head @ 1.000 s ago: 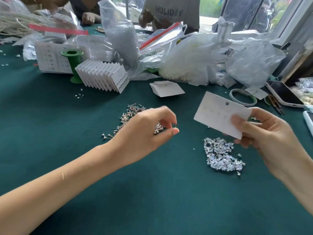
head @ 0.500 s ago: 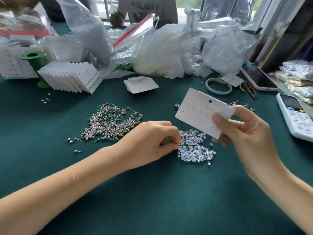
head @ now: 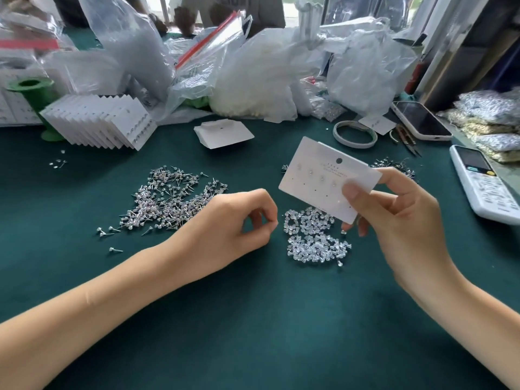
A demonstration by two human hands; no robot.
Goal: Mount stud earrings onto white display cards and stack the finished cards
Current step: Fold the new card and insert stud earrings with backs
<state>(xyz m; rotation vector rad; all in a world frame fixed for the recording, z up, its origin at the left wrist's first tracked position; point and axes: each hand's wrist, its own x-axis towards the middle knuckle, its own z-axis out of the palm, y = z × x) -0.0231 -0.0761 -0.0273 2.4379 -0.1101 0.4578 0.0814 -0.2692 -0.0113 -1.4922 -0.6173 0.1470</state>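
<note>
The head view shows a white display card point(head: 323, 175) with a small line of grey print under a dark round hole near its top edge; the letters are too small to read. The card is smooth, stiff and rounded at the corners, with a row of four studs mounted and a row of empty pinholes below. The right hand point(head: 394, 220) holds it tilted above the worktop point(head: 253, 319), thumb pressed on its face and fingers behind.

The left hand point(head: 233, 226) rests on the green felt-like cloth with thumb and forefinger pinched together beside a heap of clear, glassy earring backs point(head: 312, 240); whether a piece sits between the fingertips cannot be told. To its left lies a loose scatter of stud earrings point(head: 168, 201), thin metal pins with small bright heads.

Further back, a fanned stack of finished cards point(head: 98, 122) leans against a green plastic spool point(head: 33, 91). Crumpled clear plastic bags point(head: 253, 74) crowd the far edge.
</note>
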